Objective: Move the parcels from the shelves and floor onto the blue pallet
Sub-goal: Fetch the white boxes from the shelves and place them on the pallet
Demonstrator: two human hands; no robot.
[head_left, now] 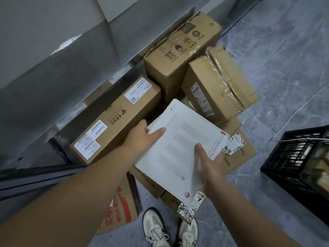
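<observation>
Two shoes (154, 227) stand nearest, on the grey marbled floor (284, 68). Two bare forearms reach forward from the near edge.

**Task item:** one flat white box (179, 145), held above the parcel pile, clear of the floor.
- Broad face: upward.
- Long axis: near to far, with the far end leaning right.
- Side strip with printed lettering: faces right.

**Hand state**
1. The left hand (142, 138) grasps the box's left long edge. The thumb lies on the top face and the fingers wrap beneath.
2. The right hand (208, 163) grasps the right long edge towards the near end. The thumb is on top and the fingers are underneath.

**Parcels on the floor:** seven brown cartons can be counted, though the held box hides part of the pile.
- One red-printed carton (119, 209), near left.
- One small labelled carton (185, 205), just beyond the shoes.
- One carton under the box (147, 180).
- One marked carton (238, 152), right of the box.
- One long carton (117, 120) carrying white labels. It lies left of the box with its long axis near-left to far-right.
- One taped carton (219, 88), further right.
- One tall carton (179, 50), farthest.

One black plastic crate (299, 161) stands at the right, apart from the pile. A grey metal surface (53, 68) runs along the left.
</observation>
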